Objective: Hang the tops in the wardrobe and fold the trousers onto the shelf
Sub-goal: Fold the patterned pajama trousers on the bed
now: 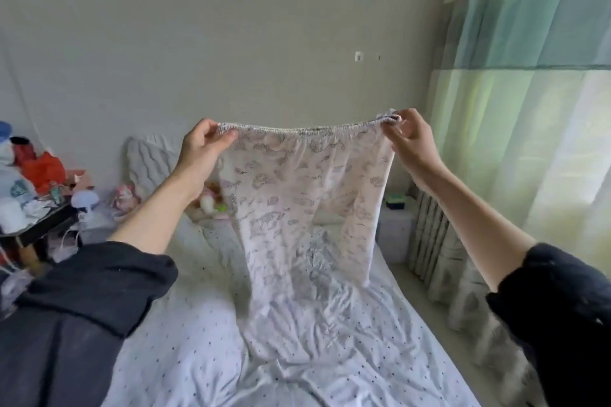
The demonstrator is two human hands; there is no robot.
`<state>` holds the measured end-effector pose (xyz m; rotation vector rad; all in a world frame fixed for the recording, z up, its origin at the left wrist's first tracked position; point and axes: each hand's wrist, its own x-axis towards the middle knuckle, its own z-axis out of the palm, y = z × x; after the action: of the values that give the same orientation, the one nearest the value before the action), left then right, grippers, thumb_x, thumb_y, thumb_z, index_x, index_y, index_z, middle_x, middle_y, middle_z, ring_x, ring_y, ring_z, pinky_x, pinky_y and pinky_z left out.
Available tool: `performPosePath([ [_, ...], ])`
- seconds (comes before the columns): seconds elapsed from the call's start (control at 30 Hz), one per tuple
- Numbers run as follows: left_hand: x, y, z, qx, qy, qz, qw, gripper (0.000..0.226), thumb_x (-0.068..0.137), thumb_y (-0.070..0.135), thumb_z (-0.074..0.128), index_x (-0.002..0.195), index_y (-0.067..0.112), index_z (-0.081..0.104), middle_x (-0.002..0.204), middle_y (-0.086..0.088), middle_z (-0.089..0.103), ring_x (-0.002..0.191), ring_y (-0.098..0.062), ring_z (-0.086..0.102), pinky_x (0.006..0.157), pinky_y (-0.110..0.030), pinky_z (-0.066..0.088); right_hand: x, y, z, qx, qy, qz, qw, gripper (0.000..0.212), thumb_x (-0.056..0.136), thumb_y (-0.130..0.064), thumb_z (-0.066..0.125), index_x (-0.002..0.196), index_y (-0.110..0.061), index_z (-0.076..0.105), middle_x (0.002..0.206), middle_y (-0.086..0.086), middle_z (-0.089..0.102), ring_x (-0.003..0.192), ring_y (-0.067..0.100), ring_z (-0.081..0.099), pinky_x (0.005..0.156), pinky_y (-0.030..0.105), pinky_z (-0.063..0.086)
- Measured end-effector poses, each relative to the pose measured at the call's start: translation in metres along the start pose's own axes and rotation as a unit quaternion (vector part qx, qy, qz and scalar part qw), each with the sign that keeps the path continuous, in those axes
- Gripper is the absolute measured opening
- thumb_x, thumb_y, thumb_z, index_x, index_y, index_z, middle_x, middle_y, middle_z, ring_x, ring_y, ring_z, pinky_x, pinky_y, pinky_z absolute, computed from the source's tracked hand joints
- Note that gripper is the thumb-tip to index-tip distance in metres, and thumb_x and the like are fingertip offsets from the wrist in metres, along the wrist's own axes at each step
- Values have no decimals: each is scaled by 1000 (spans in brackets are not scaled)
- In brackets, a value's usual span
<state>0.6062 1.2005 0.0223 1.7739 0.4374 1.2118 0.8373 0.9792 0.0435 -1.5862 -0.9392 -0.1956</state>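
Hands: left hand [201,145] and right hand [410,135] each pinch one end of the waistband
Trousers [307,195]: pale, printed, hanging between the hands
Bed [185,340]: below the hands, trouser hems touching it

The bed [185,340] stretched out in front of me, covered in a rumpled white sheet [205,370] with small dark dots. The lower end of the pale patterned trousers [297,225] draped down onto it near the middle, where the cloth lay creased. At the far end, a white cable-knit pillow [148,158] leaned against the wall, and a few small soft toys [211,200] in pink and white lay just in front of it. To my left, a dark surface [39,228] stood beside the bed, piled with red, blue and white clutter [29,175].
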Motion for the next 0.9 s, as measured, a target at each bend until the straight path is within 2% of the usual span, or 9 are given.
performPosePath([
  [0.13,-90,-11,-28,55,-46,-72,995,9,85,22,67,82,21,59,80,5,58,75,-9,54,67,-22,40,-94,14,-8,-1,-33,45,998,14,90,-17,62,99,-7,56,103,11,63,96,21,57,87,38,45],
  [0.23,-166,-18,-46,105,-68,-119,985,7,80,24,71,79,23,63,76,10,61,72,-5,53,63,-13,37,-164,30,-20,-46,-83,74,993,19,88,-18,66,100,-5,60,104,12,66,101,28,61,93,43,46],
  [0.3,-221,-24,-55,149,-109,-156,970,16,79,27,71,81,12,64,78,5,59,72,-8,51,64,-16,35,-214,39,-28,-86,-122,99,984,22,86,-19,67,103,-4,63,105,10,64,101,29,60,94,45,46],
  [0.43,-318,-44,-64,247,-175,-205,931,22,78,18,74,87,0,65,104,-5,45,105,-18,45,85,-13,30,-316,51,-45,-159,-164,147,962,23,82,-18,72,95,0,67,115,14,55,113,26,49,98,40,40],
  [0.53,-379,-57,-71,286,-282,-195,895,11,80,18,73,79,11,64,134,1,40,128,-13,32,106,-24,20,-384,53,-59,-176,-202,168,949,17,78,-13,75,83,1,66,127,13,51,122,27,44,103,40,35],
  [0.6,-419,-63,-76,286,-358,-207,865,12,84,23,69,79,18,60,125,11,47,121,-5,37,101,-24,27,-429,55,-67,-178,-259,195,929,16,79,-10,74,86,1,64,117,13,61,112,28,55,98,38,41],
  [0.67,-456,-65,-81,301,-395,-233,836,16,85,26,68,78,18,57,95,8,57,91,-9,49,75,-24,34,-473,55,-74,-200,-297,227,905,13,80,-10,73,82,-8,60,98,12,68,98,29,63,87,35,47],
  [0.73,-490,-64,-87,316,-418,-247,815,25,84,25,69,69,21,49,74,5,52,69,-10,45,62,-25,31,-511,54,-81,-241,-329,245,880,15,81,-13,73,81,-15,58,92,9,70,95,25,64,78,29,46],
  [0.9,-556,-67,-97,335,-482,-276,761,32,82,27,71,64,24,45,74,5,51,67,-9,42,60,-25,31,-577,52,-93,-338,-431,236,803,14,87,-20,64,87,-20,50,102,4,66,99,24,59,78,31,43],
])
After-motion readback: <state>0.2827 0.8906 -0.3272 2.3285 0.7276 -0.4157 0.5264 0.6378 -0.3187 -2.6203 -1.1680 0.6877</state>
